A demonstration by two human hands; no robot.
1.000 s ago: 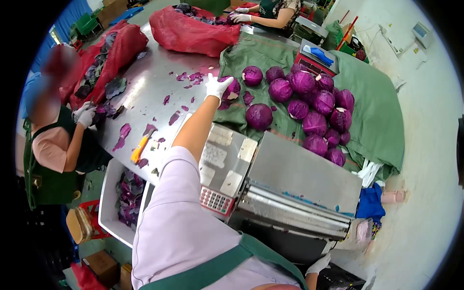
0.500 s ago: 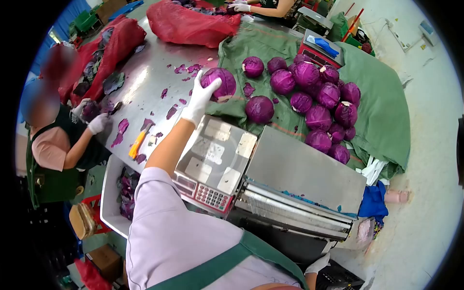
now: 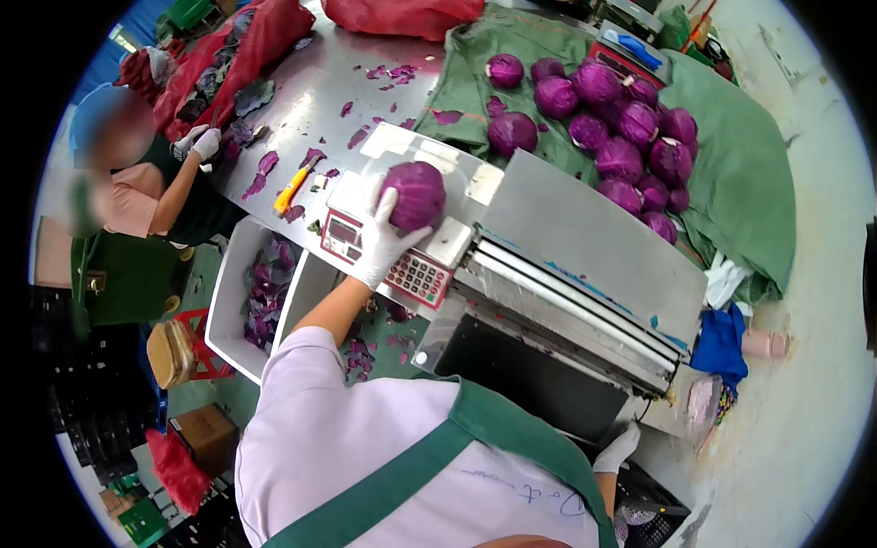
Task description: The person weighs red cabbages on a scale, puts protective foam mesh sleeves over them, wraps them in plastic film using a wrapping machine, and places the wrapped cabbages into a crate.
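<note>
My left hand (image 3: 388, 239), in a white glove, is closed around the side of a purple cabbage (image 3: 419, 195). The cabbage is over the plate of a digital scale (image 3: 388, 142); whether it rests there I cannot tell. Down at the right, my gloved right hand (image 3: 618, 447) is beside the near end of a film-wrapping machine (image 3: 594, 247), its fingers too unclear to read. Behind the machine, several more purple cabbages (image 3: 619, 158) lie heaped on a green cloth (image 3: 744, 164).
A yellow-handled knife (image 3: 290, 190) lies among leaf scraps on the metal table (image 3: 365, 55). A white bin (image 3: 228, 301) of trimmings stands at the left. Beyond it, a co-worker (image 3: 151, 187) handles leaves near a red mesh sack (image 3: 265, 46). A second scale (image 3: 630, 55) is at the back.
My left hand has brought the cabbage from above the green cloth back toward me, over the scale. The view has shifted, showing more of the bin and the black part of the machine.
</note>
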